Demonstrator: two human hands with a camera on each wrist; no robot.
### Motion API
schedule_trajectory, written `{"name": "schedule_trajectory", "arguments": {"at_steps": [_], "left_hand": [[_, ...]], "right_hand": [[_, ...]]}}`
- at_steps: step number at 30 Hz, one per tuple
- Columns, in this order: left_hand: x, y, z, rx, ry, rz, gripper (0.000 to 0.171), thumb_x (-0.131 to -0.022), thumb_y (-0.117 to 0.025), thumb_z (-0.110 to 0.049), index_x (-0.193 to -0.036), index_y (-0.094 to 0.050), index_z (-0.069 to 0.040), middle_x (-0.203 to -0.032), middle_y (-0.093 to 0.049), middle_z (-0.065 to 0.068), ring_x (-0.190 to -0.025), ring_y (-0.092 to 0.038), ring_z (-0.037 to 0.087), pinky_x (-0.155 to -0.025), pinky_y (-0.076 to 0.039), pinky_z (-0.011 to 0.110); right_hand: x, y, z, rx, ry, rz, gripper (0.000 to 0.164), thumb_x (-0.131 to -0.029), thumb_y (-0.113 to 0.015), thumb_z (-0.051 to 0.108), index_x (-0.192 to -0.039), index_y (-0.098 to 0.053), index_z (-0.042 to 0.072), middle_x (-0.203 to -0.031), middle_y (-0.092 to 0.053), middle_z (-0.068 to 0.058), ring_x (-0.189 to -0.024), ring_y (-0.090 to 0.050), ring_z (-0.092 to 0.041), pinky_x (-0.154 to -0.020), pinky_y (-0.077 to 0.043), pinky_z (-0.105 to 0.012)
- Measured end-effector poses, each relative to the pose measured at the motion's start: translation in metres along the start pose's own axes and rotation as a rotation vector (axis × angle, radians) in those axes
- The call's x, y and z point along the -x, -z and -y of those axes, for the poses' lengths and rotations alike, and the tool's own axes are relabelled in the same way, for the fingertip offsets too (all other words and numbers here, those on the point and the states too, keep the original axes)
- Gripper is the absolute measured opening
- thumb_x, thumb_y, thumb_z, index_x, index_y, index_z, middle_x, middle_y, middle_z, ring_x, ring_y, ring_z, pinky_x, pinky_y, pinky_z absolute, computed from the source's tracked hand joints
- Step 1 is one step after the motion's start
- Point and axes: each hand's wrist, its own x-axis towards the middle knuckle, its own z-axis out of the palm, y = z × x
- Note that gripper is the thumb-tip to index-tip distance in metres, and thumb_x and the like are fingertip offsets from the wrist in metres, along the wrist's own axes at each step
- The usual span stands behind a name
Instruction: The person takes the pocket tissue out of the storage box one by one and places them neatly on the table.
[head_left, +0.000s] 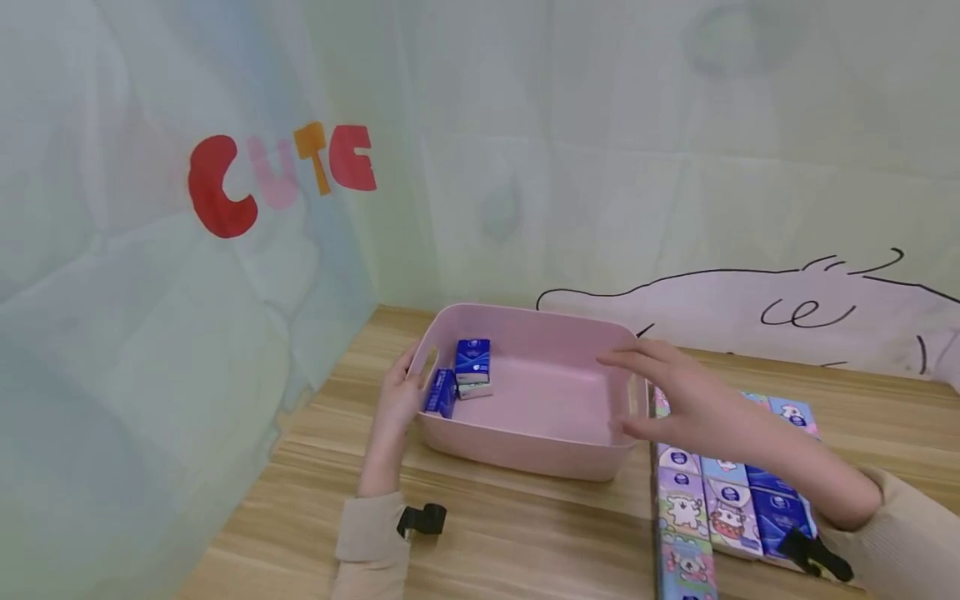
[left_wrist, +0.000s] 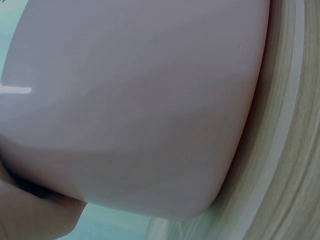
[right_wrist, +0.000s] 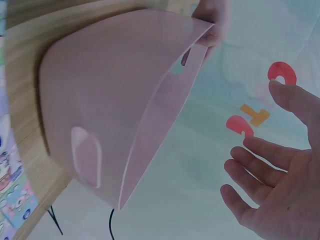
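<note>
A pink plastic storage bin [head_left: 517, 451] with handle slots in its ends stands on the wooden table. Inside its left end, a blue tissue pack [head_left: 472, 360] lies partly over a paler pack [head_left: 476, 390]; another blue pack [head_left: 441, 394] leans by the end wall. My left hand [head_left: 397, 398] grips the bin's left end at the slot, and a fingertip shows through it in the right wrist view. Over the bin's right end hovers my right hand [head_left: 675, 398], fingers spread and holding nothing. In the right wrist view that hand [right_wrist: 282, 185] is apart from the bin [right_wrist: 100, 75].
Rows of tissue packs [head_left: 684, 508], some with cartoon prints and some blue, lie right of the bin under my right forearm. A printed cloth backdrop [head_left: 480, 208] rises behind and left of the table [head_left: 487, 533]. Each wrist wears a black camera mount [head_left: 423, 519].
</note>
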Motion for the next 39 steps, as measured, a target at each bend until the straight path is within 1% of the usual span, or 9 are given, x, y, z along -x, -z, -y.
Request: {"name": "schedule_trajectory", "arguments": {"at_steps": [4,9,14,18,23,26,31,36,39], "left_hand": [[0.000,0.000,0.000,-0.013,0.003,-0.007,0.054,-0.094,-0.036,0.002,-0.148,-0.037,-0.008,-0.154,-0.035,0.015,-0.146,-0.025,0.031,-0.122,-0.017,0.048],[0.000,0.003,0.001,-0.006,0.015,-0.004,0.053,-0.096,-0.035,0.001,-0.149,-0.036,-0.008,-0.155,-0.033,0.014,-0.147,-0.024,0.031,-0.122,-0.016,0.049],[-0.001,0.003,0.002,0.011,-0.029,-0.019,0.056,-0.091,-0.036,0.006,-0.146,-0.038,-0.004,-0.153,-0.036,0.017,-0.146,-0.026,0.032,-0.122,-0.017,0.048],[-0.002,0.002,0.000,0.021,-0.064,-0.023,0.054,-0.091,-0.037,0.006,-0.145,-0.040,-0.002,-0.152,-0.037,0.018,-0.145,-0.027,0.033,-0.121,-0.020,0.047],[-0.002,0.001,-0.003,0.019,-0.075,-0.025,0.051,-0.094,-0.037,0.003,-0.145,-0.040,-0.003,-0.152,-0.037,0.018,-0.145,-0.027,0.033,-0.121,-0.020,0.048],[-0.001,0.000,-0.003,0.015,-0.073,-0.023,0.051,-0.094,-0.038,0.003,-0.145,-0.041,-0.004,-0.152,-0.039,0.017,-0.143,-0.031,0.034,-0.120,-0.022,0.049],[0.000,-0.002,0.000,0.003,-0.064,-0.022,0.051,-0.094,-0.038,0.003,-0.145,-0.042,-0.005,-0.150,-0.041,0.018,-0.141,-0.035,0.034,-0.120,-0.022,0.051],[0.001,-0.002,0.002,-0.005,-0.056,-0.034,0.050,-0.095,-0.038,0.001,-0.145,-0.041,-0.004,-0.149,-0.041,0.019,-0.135,-0.039,0.034,-0.120,-0.024,0.049],[0.000,-0.002,0.002,-0.012,-0.060,-0.035,0.050,-0.095,-0.038,0.000,-0.145,-0.041,-0.003,-0.150,-0.039,0.019,-0.142,-0.033,0.034,-0.120,-0.022,0.049]], "right_hand": [[-0.027,0.001,0.003,-0.057,-0.021,0.048,0.062,-0.086,-0.070,0.037,-0.140,-0.049,0.016,-0.143,-0.050,-0.009,-0.132,-0.046,-0.034,-0.104,-0.041,-0.058],[-0.066,0.003,0.007,-0.047,0.003,0.075,0.061,-0.085,-0.072,0.033,-0.138,-0.051,0.011,-0.139,-0.053,-0.009,-0.129,-0.049,-0.030,-0.105,-0.043,-0.053],[-0.104,0.003,0.009,0.010,0.047,0.103,0.058,-0.082,-0.073,0.027,-0.133,-0.055,0.005,-0.131,-0.058,-0.012,-0.124,-0.053,-0.031,-0.104,-0.045,-0.049],[-0.129,-0.004,0.008,0.035,0.030,0.171,0.060,-0.083,-0.072,0.029,-0.135,-0.054,0.005,-0.132,-0.058,-0.013,-0.125,-0.052,-0.031,-0.106,-0.043,-0.049],[-0.153,-0.023,0.003,0.028,0.009,0.254,0.066,-0.082,-0.072,0.033,-0.138,-0.050,0.006,-0.138,-0.054,-0.012,-0.128,-0.050,-0.029,-0.108,-0.042,-0.046],[-0.164,-0.035,0.000,0.036,0.008,0.332,0.070,-0.082,-0.073,0.033,-0.141,-0.047,0.006,-0.141,-0.051,-0.013,-0.131,-0.048,-0.029,-0.111,-0.040,-0.045],[-0.179,-0.058,-0.006,0.083,0.035,0.440,0.074,-0.082,-0.073,0.032,-0.143,-0.043,0.003,-0.143,-0.048,-0.016,-0.132,-0.046,-0.031,-0.113,-0.037,-0.045],[-0.191,-0.084,-0.010,0.069,0.029,0.484,0.074,-0.085,-0.071,0.031,-0.144,-0.039,0.000,-0.148,-0.043,-0.016,-0.138,-0.041,-0.031,-0.117,-0.032,-0.043],[-0.196,-0.098,-0.009,0.060,0.010,0.494,0.074,-0.086,-0.070,0.031,-0.146,-0.037,0.001,-0.151,-0.041,-0.015,-0.140,-0.037,-0.031,-0.119,-0.029,-0.043]]}}
